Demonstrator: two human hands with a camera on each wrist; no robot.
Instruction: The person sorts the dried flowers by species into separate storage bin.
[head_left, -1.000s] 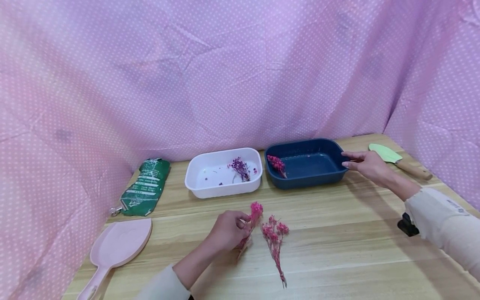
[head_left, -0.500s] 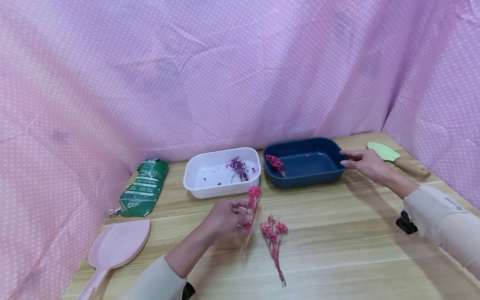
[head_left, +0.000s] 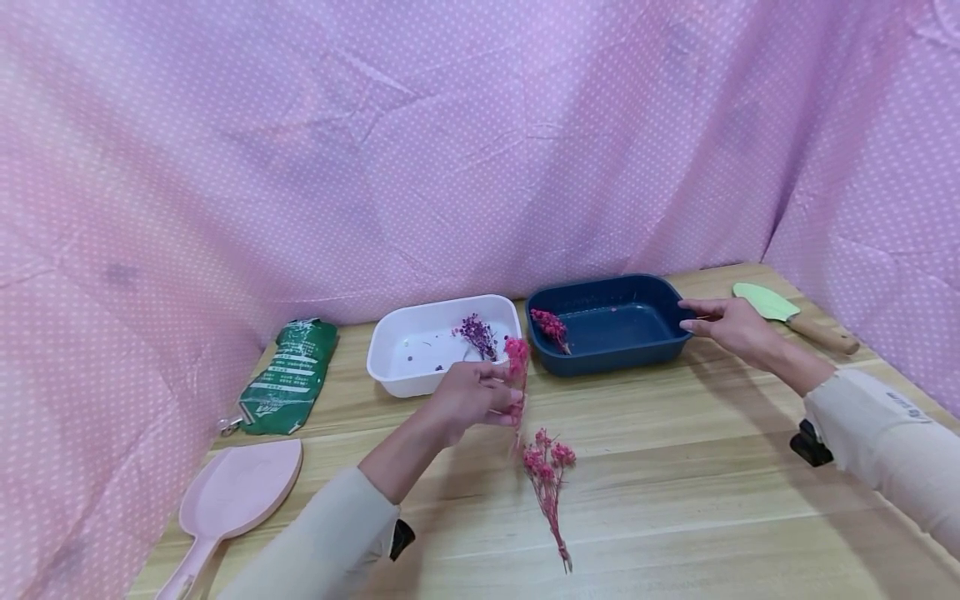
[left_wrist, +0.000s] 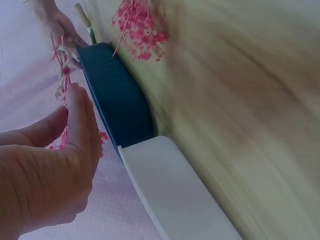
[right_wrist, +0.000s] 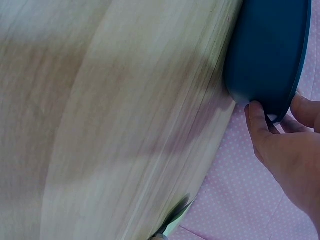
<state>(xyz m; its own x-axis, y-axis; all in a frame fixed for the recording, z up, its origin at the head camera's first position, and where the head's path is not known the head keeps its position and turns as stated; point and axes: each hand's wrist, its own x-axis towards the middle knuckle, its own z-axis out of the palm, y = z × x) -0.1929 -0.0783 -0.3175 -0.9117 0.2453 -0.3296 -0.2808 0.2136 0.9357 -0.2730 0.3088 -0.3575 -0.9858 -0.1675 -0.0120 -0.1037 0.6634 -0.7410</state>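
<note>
My left hand (head_left: 468,400) pinches a bunch of pink dried flowers (head_left: 516,350) above the table, close to the front right corner of a white basin (head_left: 420,385). String is tied round the stems, as the left wrist view shows on the bunch (left_wrist: 65,72). With thumb and fingers, my right hand (head_left: 738,335) grips the right end of a dark blue basin (head_left: 622,360); the right wrist view shows the fingertips at its end wall (right_wrist: 265,85). A second pink bunch (head_left: 550,483) lies on the table. Another pink bunch (head_left: 551,327) is inside the blue basin, at its left.
Purple dried flowers (head_left: 477,336) and loose bits lie in the white basin. A green bag (head_left: 291,379) and a pink dustpan-like scoop (head_left: 243,487) are on the left. The green-bladed trowel (head_left: 772,304) rests at right. Pink dotted cloth (head_left: 480,167) hangs behind.
My left hand has lifted the pink bunch off the table and carried it forward and slightly right, towards the basins. The right hand stays at the blue basin.
</note>
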